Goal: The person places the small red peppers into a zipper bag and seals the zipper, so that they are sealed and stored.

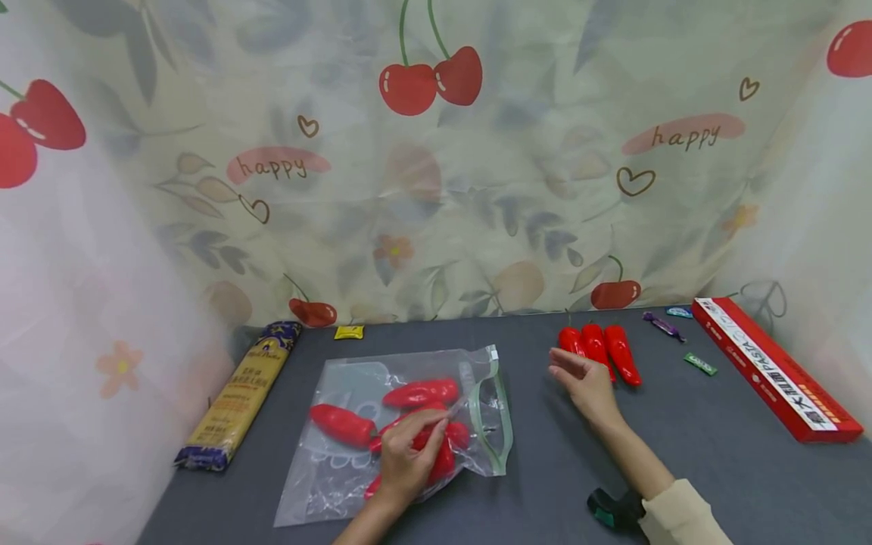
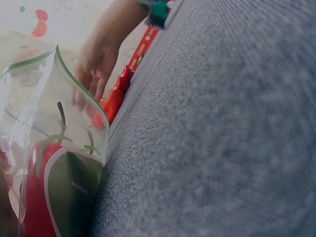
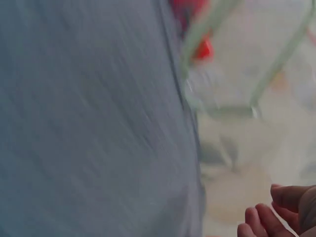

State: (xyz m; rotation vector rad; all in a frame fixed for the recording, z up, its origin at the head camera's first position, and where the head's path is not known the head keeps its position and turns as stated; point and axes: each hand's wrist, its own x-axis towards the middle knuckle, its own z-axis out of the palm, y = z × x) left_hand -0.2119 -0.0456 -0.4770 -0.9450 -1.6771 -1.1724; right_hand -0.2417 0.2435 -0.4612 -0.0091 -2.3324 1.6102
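A clear zip bag (image 1: 306, 484) with a pale green zip lies with its mouth held up, facing right. Several red peppers (image 1: 344, 425) show through its film. My left hand (image 1: 406, 458) pinches the bag's upper film between thumb and fingers, close to the mouth. Three more red peppers (image 1: 621, 354) lie side by side at the back right. In front of them is my right hand (image 1: 591, 390), overlapping them in the head view, its fingers loosely bent with nothing in them. The right wrist view shows that hand (image 3: 281, 215) blurred, below the bag's opening.
A yellow pasta packet (image 1: 238, 393) lies at the left, with a small yellow wrapper (image 1: 350, 332) behind the bag. To the right are a purple candy (image 1: 664, 327), a green one (image 1: 700, 364), a blue one (image 1: 679, 312) and a red pasta box (image 1: 777, 371). Patterned curtain (image 1: 422, 227) closes the back.
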